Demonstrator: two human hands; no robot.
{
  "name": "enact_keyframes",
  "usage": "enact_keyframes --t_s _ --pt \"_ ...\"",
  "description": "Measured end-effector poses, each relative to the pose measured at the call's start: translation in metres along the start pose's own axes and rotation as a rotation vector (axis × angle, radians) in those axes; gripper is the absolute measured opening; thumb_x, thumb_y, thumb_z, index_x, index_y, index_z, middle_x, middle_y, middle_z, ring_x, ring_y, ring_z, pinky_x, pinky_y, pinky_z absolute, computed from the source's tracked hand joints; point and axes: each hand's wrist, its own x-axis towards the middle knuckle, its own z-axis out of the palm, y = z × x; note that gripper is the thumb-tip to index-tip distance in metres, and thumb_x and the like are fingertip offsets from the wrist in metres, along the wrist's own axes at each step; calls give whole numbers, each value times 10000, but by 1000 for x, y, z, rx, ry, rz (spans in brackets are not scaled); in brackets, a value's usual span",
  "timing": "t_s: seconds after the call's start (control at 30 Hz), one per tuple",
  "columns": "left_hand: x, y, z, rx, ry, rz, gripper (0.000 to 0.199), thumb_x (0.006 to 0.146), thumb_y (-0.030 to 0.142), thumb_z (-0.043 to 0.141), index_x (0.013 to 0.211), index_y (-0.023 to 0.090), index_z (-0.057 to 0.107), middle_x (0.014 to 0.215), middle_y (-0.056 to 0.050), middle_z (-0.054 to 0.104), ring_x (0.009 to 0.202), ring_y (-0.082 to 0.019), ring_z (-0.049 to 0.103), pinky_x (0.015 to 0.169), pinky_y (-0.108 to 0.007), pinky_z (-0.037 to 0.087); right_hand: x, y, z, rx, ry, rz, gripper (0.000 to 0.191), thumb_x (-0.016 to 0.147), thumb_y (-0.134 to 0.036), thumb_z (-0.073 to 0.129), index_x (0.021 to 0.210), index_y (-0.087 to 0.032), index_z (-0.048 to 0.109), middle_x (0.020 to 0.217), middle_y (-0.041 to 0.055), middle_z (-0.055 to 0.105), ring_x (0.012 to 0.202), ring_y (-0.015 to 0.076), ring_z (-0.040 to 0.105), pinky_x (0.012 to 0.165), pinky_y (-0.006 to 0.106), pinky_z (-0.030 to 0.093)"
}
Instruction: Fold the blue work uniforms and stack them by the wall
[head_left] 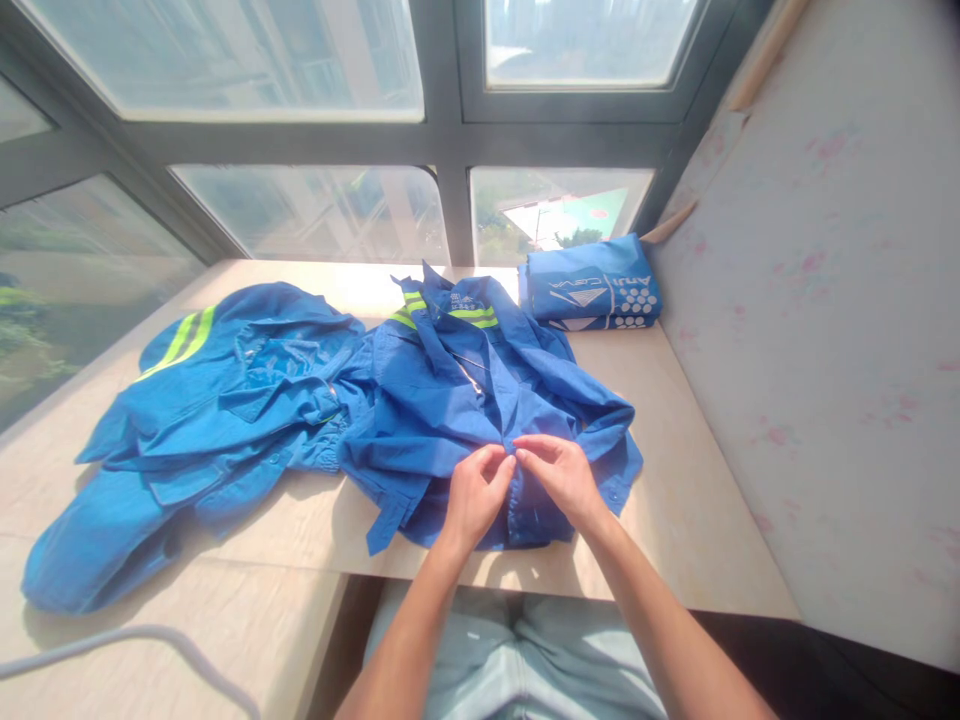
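A blue work jacket [420,410] with yellow-green reflective bands lies front up before me, its collar toward the window. My left hand [480,490] pinches the jacket's front edge near the middle. Right beside it, my right hand [559,477] pinches the same front placket, and the fingertips of both hands nearly meet. Whatever fastener may be between the fingers is hidden. Above the hands the front hangs partly open, with a zip visible at the chest. To the left, a second blue garment [225,420] with a reflective band lies crumpled, touching the jacket's sleeve.
A folded blue bundle [592,285] with white printing sits at the back right, by the window [315,210]. The flower-patterned wall [817,330] bounds the right side. A grey cable [142,633] crosses the pale wooden surface [705,540] at the lower left.
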Motion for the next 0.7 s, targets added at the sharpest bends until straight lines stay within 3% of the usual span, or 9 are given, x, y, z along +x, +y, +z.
enact_keyframes --t_s 0.23,0.5,0.6,0.7 --pt "3 4 -3 -51 -7 -64 291 903 424 621 727 194 648 648 17 606 639 -149 544 620 -243 400 -1 -2 1 33 30 8 223 730 -355 729 874 -197 794 924 76 790 874 247 743 856 386 591" --pt "2 0 2 -227 56 -131 332 906 464 616 730 183 626 638 23 557 627 -134 499 599 -228 385 2 6 3 -66 -5 -32 224 778 -341 657 896 -181 760 911 73 776 831 224 725 813 353 581" --pt "1 -2 2 -147 45 -105 324 933 462 576 777 185 636 686 11 602 655 -141 533 633 -235 403 2 11 -1 -259 -69 -125 248 828 -276 577 990 -195 747 982 63 769 889 213 711 852 347 560" --pt "1 -2 1 137 -55 -40 309 976 397 497 795 192 641 746 -10 657 709 -159 589 669 -254 404 5 13 -9 -530 -189 -177 259 854 -210 537 999 -202 752 991 60 763 946 215 696 917 350 523"
